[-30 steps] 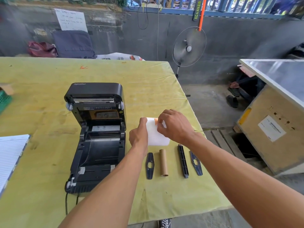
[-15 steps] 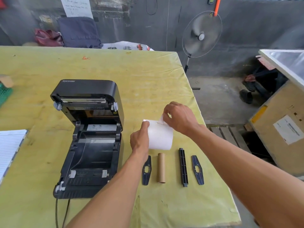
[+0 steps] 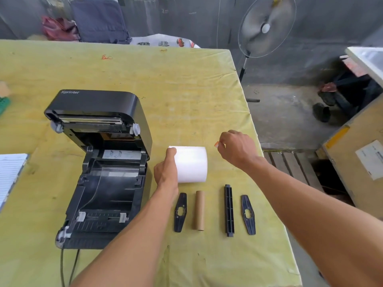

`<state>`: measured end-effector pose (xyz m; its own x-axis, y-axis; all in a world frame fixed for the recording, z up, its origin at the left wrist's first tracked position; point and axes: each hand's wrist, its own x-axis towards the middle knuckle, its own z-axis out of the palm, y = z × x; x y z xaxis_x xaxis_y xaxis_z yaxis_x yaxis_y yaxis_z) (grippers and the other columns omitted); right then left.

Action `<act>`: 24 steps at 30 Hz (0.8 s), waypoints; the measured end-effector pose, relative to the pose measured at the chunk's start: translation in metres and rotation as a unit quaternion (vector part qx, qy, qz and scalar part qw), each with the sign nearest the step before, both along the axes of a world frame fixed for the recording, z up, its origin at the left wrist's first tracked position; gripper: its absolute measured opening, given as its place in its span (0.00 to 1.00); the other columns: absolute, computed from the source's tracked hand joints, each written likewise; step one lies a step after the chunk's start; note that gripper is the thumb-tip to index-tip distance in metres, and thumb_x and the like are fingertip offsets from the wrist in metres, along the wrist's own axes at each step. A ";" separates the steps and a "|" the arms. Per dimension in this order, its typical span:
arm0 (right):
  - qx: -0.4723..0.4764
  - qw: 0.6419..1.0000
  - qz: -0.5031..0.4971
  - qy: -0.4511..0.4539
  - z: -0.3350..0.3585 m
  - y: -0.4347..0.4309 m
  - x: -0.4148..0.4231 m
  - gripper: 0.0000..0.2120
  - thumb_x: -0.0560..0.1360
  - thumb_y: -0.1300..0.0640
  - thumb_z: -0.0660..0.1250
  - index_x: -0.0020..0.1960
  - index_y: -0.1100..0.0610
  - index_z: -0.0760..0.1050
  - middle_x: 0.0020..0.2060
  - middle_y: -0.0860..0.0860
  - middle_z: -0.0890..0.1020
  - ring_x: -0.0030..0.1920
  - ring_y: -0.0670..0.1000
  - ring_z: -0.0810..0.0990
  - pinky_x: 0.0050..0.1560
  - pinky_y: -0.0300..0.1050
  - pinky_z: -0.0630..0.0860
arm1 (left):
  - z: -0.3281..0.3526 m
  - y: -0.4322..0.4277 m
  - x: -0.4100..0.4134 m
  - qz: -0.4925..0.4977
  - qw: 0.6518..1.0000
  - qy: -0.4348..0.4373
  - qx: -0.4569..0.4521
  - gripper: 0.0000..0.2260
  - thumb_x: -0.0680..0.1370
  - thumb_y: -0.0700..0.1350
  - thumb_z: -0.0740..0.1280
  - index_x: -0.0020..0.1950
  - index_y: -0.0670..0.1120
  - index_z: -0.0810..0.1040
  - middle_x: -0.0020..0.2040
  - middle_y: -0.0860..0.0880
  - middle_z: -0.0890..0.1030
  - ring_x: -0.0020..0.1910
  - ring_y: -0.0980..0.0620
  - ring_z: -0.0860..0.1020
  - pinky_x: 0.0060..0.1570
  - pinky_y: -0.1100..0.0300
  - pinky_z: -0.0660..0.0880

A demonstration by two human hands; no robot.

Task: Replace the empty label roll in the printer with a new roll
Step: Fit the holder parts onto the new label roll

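A black label printer [image 3: 99, 168] stands open on the yellow table [image 3: 165, 90], its roll bay bare. Right of it lies a new white label roll [image 3: 192, 163]; my left hand [image 3: 166, 170] grips its left end. My right hand [image 3: 236, 148] hovers just right of the roll and pinches a small orange-white sticker piece [image 3: 216, 144]. In front of the roll lie the empty brown cardboard core [image 3: 199, 210], a black spindle bar [image 3: 229, 210] and two black roll-holder plates [image 3: 180, 212] [image 3: 248, 214].
A lined white pad [image 3: 10, 175] overhangs the left side of the table and a green item [image 3: 4, 104] sits at the far left. The table's right edge drops to the floor, where a standing fan [image 3: 265, 30] and a wooden crate [image 3: 356, 162] stand.
My right hand has pulled away from the roll to the right, taking the small sticker piece off it. My left hand stays on the roll's left end. The camera has tilted down.
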<state>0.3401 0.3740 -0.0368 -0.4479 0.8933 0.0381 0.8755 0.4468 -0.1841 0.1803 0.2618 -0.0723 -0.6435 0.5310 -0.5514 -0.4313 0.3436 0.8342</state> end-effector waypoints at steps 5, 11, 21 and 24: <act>-0.007 0.999 0.014 -0.049 -0.030 0.001 0.008 0.13 0.80 0.57 0.59 0.45 0.61 0.80 0.43 0.55 0.80 0.35 0.58 0.76 0.32 0.43 0.68 | -0.001 0.009 -0.007 0.007 1.000 0.000 -0.010 0.18 0.69 0.61 0.67 0.38 0.45 0.76 0.34 0.49 0.79 0.31 0.50 0.77 0.28 0.61 0.67; 0.015 0.994 0.019 -0.106 -0.051 -0.002 0.010 0.10 0.77 0.61 0.61 0.42 0.60 0.80 0.39 0.53 0.78 0.33 0.56 0.73 0.35 0.45 0.67 | -0.004 0.019 -0.008 0.014 1.000 -0.003 -0.008 0.17 0.69 0.60 0.67 0.39 0.46 0.75 0.34 0.49 0.79 0.31 0.50 0.78 0.28 0.62 0.68; -0.060 0.993 0.043 -0.095 -0.075 -0.020 0.012 0.11 0.79 0.63 0.58 0.46 0.64 0.78 0.47 0.57 0.76 0.36 0.56 0.69 0.38 0.47 0.66 | -0.012 0.026 -0.010 0.014 0.999 -0.031 -0.001 0.16 0.67 0.60 0.68 0.39 0.47 0.75 0.34 0.50 0.80 0.33 0.48 0.79 0.34 0.59 0.72; -0.085 0.992 0.040 -0.088 -0.074 -0.030 0.011 0.11 0.78 0.62 0.58 0.47 0.66 0.78 0.49 0.58 0.75 0.37 0.57 0.68 0.39 0.48 0.65 | -0.013 0.025 -0.012 0.015 0.999 -0.041 0.002 0.17 0.65 0.60 0.68 0.40 0.48 0.75 0.35 0.50 0.80 0.33 0.48 0.79 0.34 0.58 0.72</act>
